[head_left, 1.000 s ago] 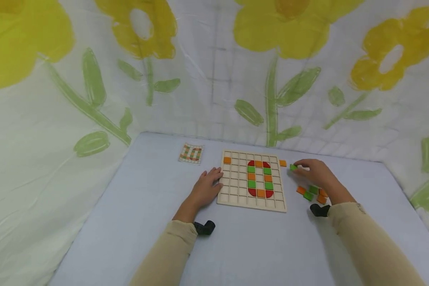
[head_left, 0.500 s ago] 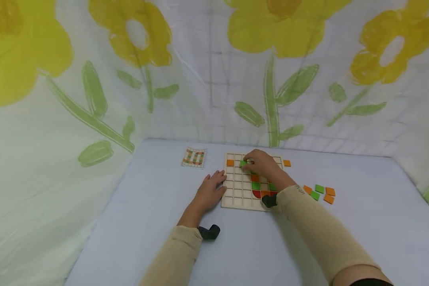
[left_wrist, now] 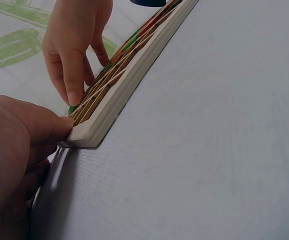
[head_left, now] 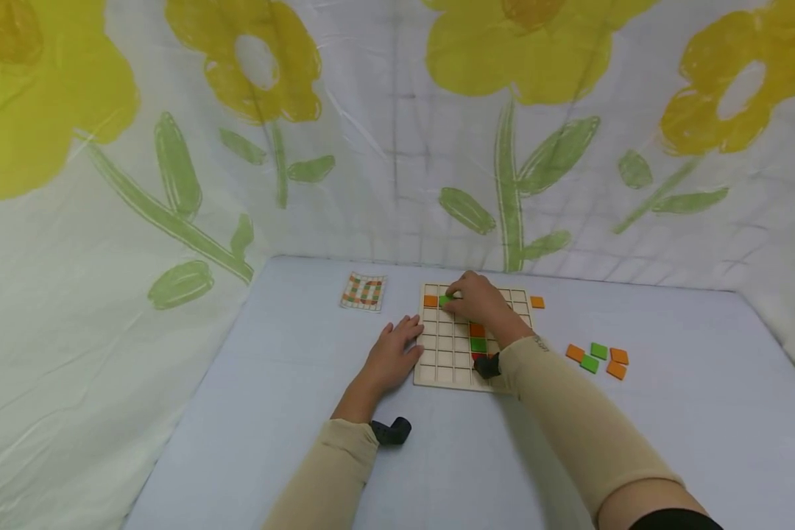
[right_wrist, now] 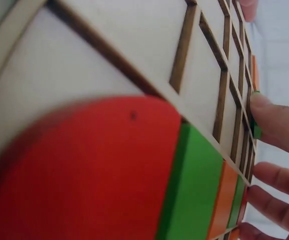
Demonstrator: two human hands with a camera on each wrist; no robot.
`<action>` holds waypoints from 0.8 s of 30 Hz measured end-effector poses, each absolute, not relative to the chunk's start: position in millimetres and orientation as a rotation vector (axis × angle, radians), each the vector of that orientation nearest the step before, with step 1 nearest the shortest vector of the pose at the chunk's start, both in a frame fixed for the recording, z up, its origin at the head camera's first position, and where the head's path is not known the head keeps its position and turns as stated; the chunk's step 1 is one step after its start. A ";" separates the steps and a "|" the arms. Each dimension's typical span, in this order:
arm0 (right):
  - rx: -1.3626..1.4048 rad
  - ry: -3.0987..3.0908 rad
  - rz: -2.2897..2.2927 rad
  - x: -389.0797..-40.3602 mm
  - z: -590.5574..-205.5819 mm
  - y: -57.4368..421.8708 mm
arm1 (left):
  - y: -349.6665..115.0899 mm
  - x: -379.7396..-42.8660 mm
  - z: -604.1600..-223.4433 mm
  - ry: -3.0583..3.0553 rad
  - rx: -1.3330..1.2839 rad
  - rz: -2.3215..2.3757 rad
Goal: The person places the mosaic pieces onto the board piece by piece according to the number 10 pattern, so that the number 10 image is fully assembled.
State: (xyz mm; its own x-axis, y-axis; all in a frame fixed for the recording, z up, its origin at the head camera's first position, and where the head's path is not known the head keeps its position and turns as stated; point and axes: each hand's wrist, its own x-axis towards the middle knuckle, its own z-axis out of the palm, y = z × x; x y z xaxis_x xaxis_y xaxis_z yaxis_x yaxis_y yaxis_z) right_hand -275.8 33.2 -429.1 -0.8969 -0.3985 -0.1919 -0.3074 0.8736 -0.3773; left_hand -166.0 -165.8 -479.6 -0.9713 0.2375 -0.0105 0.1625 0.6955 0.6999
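Note:
A pale wooden grid board (head_left: 445, 357) lies on the table, with red, green and orange tiles set in some of its squares. My right hand (head_left: 478, 300) reaches over the board and pinches a green tile (head_left: 444, 300) at the second square of an upper row, beside an orange tile (head_left: 430, 301). In the right wrist view, the thumb presses on this green tile (right_wrist: 257, 131), and a large red rounded tile (right_wrist: 89, 175) fills the foreground. My left hand (head_left: 387, 358) rests against the board's left edge, fingers extended and touching it. My right forearm hides part of the tile ring.
Several loose tiles, among them an orange tile (head_left: 574, 352) and a green tile (head_left: 598, 350), lie right of the board. One more orange tile (head_left: 537, 302) sits by its upper right corner. A small pattern card (head_left: 363, 292) lies at upper left, near the flowered curtain (head_left: 344, 228).
My right hand has carried the green tile from right of the board leftward to the square beside the upper-left orange tile. My left hand has stayed at the board's edge.

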 end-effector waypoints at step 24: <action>-0.333 2.718 -0.763 -280.4 -408.1 129.7 | -165.5 -164.5 -477.1 2.801 0.311 1.137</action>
